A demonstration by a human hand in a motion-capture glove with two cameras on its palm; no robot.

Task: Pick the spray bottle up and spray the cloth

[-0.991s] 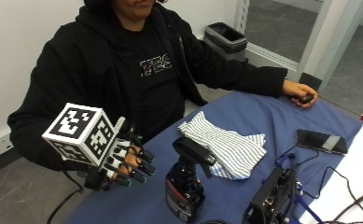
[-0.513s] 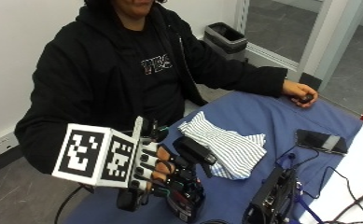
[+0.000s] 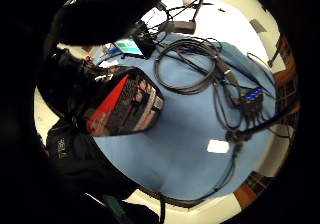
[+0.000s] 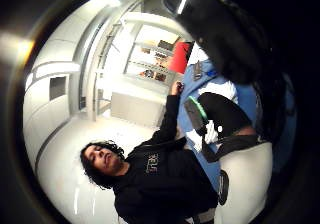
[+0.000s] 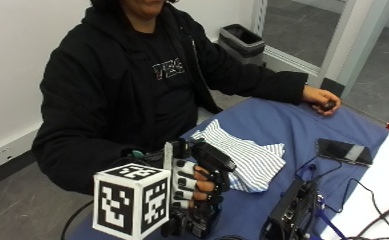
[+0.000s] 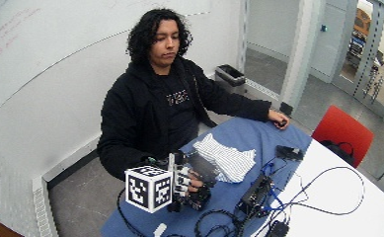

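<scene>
Fingers of the gloved right hand curl round the dark spray bottle at the lower middle of the outside view, with the bottle's black head sticking out above them toward the right. Just right of the hand, at mid-frame, the striped cloth lies crumpled on the blue table, apart from the bottle. A phone sits at the right edge, and the person's bare left hand rests on the table at upper right. In the wide outside view the same grasp shows at lower centre, the cloth beside it. The little finger side palm view shows the bottle's red-labelled body close to the palm, over blue tabletop strewn with black cables. The thumb side palm view shows the cloth on the table.
</scene>
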